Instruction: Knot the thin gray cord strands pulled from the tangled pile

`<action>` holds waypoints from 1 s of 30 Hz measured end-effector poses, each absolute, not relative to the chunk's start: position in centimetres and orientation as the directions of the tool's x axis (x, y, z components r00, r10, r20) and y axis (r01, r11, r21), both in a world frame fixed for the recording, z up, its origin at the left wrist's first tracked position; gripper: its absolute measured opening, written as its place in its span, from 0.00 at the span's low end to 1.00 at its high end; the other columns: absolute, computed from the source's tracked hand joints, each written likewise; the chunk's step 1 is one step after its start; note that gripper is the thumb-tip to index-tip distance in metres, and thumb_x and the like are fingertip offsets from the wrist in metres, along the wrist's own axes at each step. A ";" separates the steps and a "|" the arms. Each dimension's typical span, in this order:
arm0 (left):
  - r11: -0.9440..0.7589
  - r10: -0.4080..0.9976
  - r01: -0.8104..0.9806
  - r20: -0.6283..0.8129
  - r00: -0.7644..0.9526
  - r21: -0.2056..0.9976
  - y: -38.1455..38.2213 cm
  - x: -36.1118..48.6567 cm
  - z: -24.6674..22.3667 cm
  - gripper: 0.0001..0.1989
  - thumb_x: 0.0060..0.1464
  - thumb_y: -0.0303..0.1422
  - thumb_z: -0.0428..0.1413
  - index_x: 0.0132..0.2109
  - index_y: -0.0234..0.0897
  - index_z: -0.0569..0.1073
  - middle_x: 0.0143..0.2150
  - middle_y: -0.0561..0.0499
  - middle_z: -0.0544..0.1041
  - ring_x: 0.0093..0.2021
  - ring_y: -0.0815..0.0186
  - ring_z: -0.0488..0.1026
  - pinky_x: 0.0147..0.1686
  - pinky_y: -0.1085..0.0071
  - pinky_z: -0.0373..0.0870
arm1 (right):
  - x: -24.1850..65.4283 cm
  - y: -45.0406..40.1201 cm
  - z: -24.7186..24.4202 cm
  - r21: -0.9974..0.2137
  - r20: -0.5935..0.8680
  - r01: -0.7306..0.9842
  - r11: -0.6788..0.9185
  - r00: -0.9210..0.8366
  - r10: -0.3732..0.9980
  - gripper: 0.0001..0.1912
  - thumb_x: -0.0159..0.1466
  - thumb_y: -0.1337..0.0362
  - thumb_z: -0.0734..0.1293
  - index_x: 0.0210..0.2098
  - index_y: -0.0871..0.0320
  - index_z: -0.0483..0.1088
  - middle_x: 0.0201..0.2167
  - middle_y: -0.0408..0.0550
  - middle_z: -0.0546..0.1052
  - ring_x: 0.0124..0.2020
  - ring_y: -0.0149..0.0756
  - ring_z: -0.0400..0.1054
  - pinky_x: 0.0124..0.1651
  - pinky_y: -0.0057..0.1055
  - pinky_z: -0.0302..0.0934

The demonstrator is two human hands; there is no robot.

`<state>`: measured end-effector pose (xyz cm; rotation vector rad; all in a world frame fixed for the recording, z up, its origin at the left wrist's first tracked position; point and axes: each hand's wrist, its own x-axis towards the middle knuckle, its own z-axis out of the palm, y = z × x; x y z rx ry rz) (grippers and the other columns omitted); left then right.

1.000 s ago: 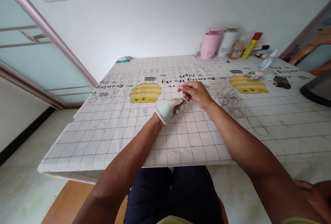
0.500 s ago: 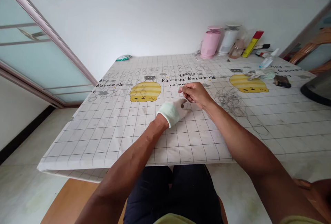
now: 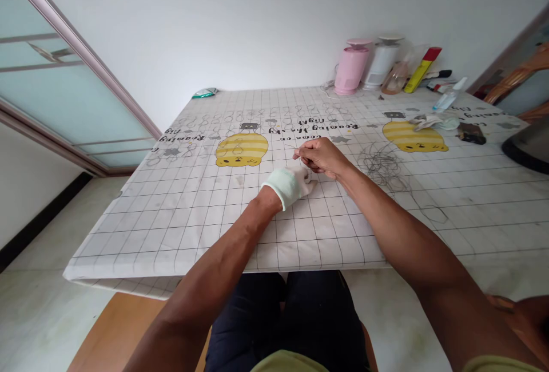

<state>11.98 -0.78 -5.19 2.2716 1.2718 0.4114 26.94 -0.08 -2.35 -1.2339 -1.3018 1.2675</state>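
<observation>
My right hand (image 3: 323,157) is bare, its fingers closed in a pinch just above the counter (image 3: 206,229), and a thin strand (image 3: 291,146) pokes out at the tips. My left hand (image 3: 289,186), in a white glove with a pale green cuff, rests on the checked cloth (image 3: 137,240) just beside the right, nearer my body. Its fingers are curled – whether they have hold of anything, I cannot tell.

Just to the right of my right wrist lies a loose tangle of dark strands (image 3: 380,166), a few stray ends trailing toward me. Beyond my hands and off to the left, rows of small loops (image 3: 227,114) lie spread on the cloth, some over the left of 2 yellow bear prints.

Toward the far right sit a crumpled glove (image 3: 435,121), a small dark object (image 3: 470,133) and a clear bottle (image 3: 448,97) that tilts. Against the wall stand a pink cylinder (image 3: 351,68) and a white cylinder (image 3: 381,64), then an amber-tinted bottle (image 3: 394,79) and a yellow can with a red cap (image 3: 422,71), leaning. A green packet (image 3: 205,93) lies at the far left corner.
</observation>
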 end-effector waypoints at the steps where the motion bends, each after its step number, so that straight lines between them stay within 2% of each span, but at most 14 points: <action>1: -0.433 0.860 0.716 0.015 0.509 0.548 -0.9 11.9 -4.9 0.13 0.56 0.44 0.65 0.36 0.38 0.79 0.32 0.47 0.77 0.40 0.53 0.77 0.42 0.62 0.69 | 27.0 0.0 -2.4 -0.998 -0.030 0.063 -0.025 -0.085 0.996 0.08 0.62 0.64 0.76 0.29 0.62 0.80 0.18 0.42 0.69 0.14 0.22 0.50 0.13 0.24 0.38; 3: -0.439 0.850 0.699 0.010 0.527 0.565 -1.3 11.5 -4.1 0.16 0.53 0.47 0.67 0.39 0.39 0.79 0.33 0.48 0.77 0.38 0.56 0.76 0.40 0.64 0.69 | 27.2 0.1 -2.5 -0.998 -0.014 0.065 -0.009 -0.080 0.997 0.09 0.62 0.63 0.77 0.29 0.62 0.80 0.18 0.42 0.69 0.14 0.22 0.51 0.13 0.24 0.38; 6: -0.389 0.821 0.524 0.027 0.571 0.758 -1.7 10.7 -2.9 0.18 0.58 0.50 0.63 0.36 0.38 0.78 0.32 0.50 0.77 0.35 0.61 0.74 0.37 0.68 0.68 | 27.6 0.2 -2.8 -0.998 0.007 0.065 0.011 -0.054 0.999 0.09 0.62 0.61 0.77 0.29 0.61 0.81 0.18 0.42 0.70 0.14 0.22 0.52 0.14 0.23 0.40; 8: -0.263 0.827 0.371 0.010 0.562 0.891 -1.8 10.1 -2.2 0.23 0.65 0.52 0.55 0.35 0.37 0.77 0.33 0.49 0.78 0.35 0.63 0.75 0.37 0.68 0.70 | 27.9 0.2 -2.8 -0.998 0.021 0.058 0.023 -0.045 0.999 0.10 0.62 0.60 0.77 0.30 0.61 0.81 0.17 0.42 0.70 0.14 0.22 0.52 0.14 0.23 0.40; 10: -0.107 0.835 0.249 -0.049 0.548 0.963 -1.8 9.7 -2.0 0.24 0.69 0.50 0.50 0.38 0.36 0.78 0.36 0.45 0.81 0.36 0.64 0.76 0.38 0.68 0.73 | 28.0 0.2 -2.8 -0.998 0.043 0.045 0.045 -0.046 0.998 0.10 0.62 0.59 0.77 0.31 0.61 0.82 0.18 0.42 0.71 0.14 0.23 0.53 0.14 0.24 0.41; 11: -0.063 0.838 0.223 -0.070 0.542 0.973 -1.7 9.6 -2.0 0.23 0.69 0.49 0.49 0.40 0.35 0.78 0.38 0.44 0.82 0.36 0.64 0.77 0.38 0.68 0.73 | 28.0 0.1 -2.8 -0.998 0.053 0.038 0.055 -0.048 0.997 0.11 0.62 0.59 0.77 0.31 0.61 0.82 0.19 0.43 0.71 0.15 0.23 0.54 0.14 0.24 0.41; 13: -0.135 0.839 0.283 -0.042 0.543 0.950 -1.5 9.7 -2.4 0.20 0.68 0.46 0.51 0.40 0.36 0.78 0.38 0.46 0.81 0.37 0.63 0.77 0.38 0.68 0.73 | 28.0 0.0 -2.8 -0.998 0.056 0.029 0.057 -0.038 0.998 0.11 0.62 0.58 0.77 0.32 0.61 0.82 0.21 0.43 0.72 0.15 0.23 0.54 0.14 0.24 0.41; 15: -0.326 0.841 0.434 0.049 0.538 0.840 -1.3 10.1 -2.9 0.16 0.64 0.46 0.57 0.41 0.38 0.79 0.36 0.49 0.80 0.37 0.62 0.76 0.39 0.67 0.71 | 27.8 0.0 -2.7 -0.999 0.051 0.020 0.051 -0.010 0.999 0.10 0.63 0.60 0.77 0.32 0.61 0.82 0.21 0.43 0.72 0.15 0.22 0.54 0.13 0.24 0.41; 17: -0.457 0.836 0.560 0.119 0.535 0.691 -1.3 10.6 -3.5 0.16 0.57 0.45 0.63 0.46 0.41 0.80 0.38 0.51 0.80 0.37 0.61 0.76 0.40 0.65 0.70 | 27.7 -0.1 -2.8 -0.999 0.048 0.007 0.048 0.022 0.999 0.08 0.62 0.62 0.77 0.31 0.61 0.82 0.22 0.44 0.72 0.15 0.22 0.54 0.12 0.24 0.41; 20: -0.462 0.857 0.636 0.128 0.499 0.618 -1.4 11.1 -3.9 0.17 0.58 0.40 0.62 0.53 0.43 0.80 0.40 0.52 0.82 0.38 0.60 0.77 0.42 0.64 0.70 | 27.8 -0.1 -2.8 -0.999 0.028 -0.043 0.029 0.029 0.999 0.08 0.62 0.63 0.78 0.31 0.61 0.81 0.22 0.44 0.73 0.15 0.22 0.54 0.12 0.24 0.42; 22: -0.435 0.870 0.641 0.112 0.480 0.633 -1.5 11.1 -3.7 0.12 0.63 0.39 0.58 0.50 0.42 0.81 0.38 0.51 0.82 0.37 0.61 0.77 0.43 0.64 0.71 | 28.0 -0.2 -2.7 -0.994 -0.003 -0.105 -0.003 0.000 1.000 0.09 0.61 0.62 0.79 0.31 0.61 0.81 0.24 0.45 0.75 0.16 0.22 0.56 0.12 0.23 0.45; 24: -0.393 0.868 0.591 0.072 0.492 0.704 -1.7 11.0 -3.3 0.11 0.65 0.38 0.56 0.46 0.41 0.82 0.34 0.51 0.81 0.35 0.62 0.78 0.42 0.65 0.73 | 28.3 -0.2 -2.6 -0.984 -0.023 -0.177 -0.030 -0.040 0.999 0.09 0.61 0.62 0.79 0.32 0.62 0.81 0.27 0.46 0.77 0.18 0.23 0.61 0.13 0.22 0.50; 27: -0.199 0.860 0.379 -0.024 0.510 0.904 -1.8 10.8 -2.6 0.10 0.67 0.35 0.54 0.44 0.38 0.80 0.36 0.49 0.82 0.32 0.65 0.79 0.36 0.68 0.75 | 28.5 -0.2 -2.2 -0.961 -0.002 -0.275 -0.022 -0.073 0.997 0.09 0.60 0.62 0.80 0.34 0.63 0.82 0.30 0.48 0.80 0.22 0.25 0.68 0.16 0.21 0.58; 30: 0.036 0.868 0.145 -0.103 0.485 0.989 -1.9 10.6 -2.3 0.08 0.67 0.34 0.56 0.44 0.34 0.77 0.40 0.44 0.84 0.33 0.65 0.81 0.33 0.69 0.78 | 28.6 -0.2 -1.9 -0.937 0.037 -0.348 0.016 -0.056 0.998 0.11 0.58 0.61 0.82 0.34 0.62 0.81 0.31 0.47 0.81 0.25 0.27 0.72 0.20 0.20 0.62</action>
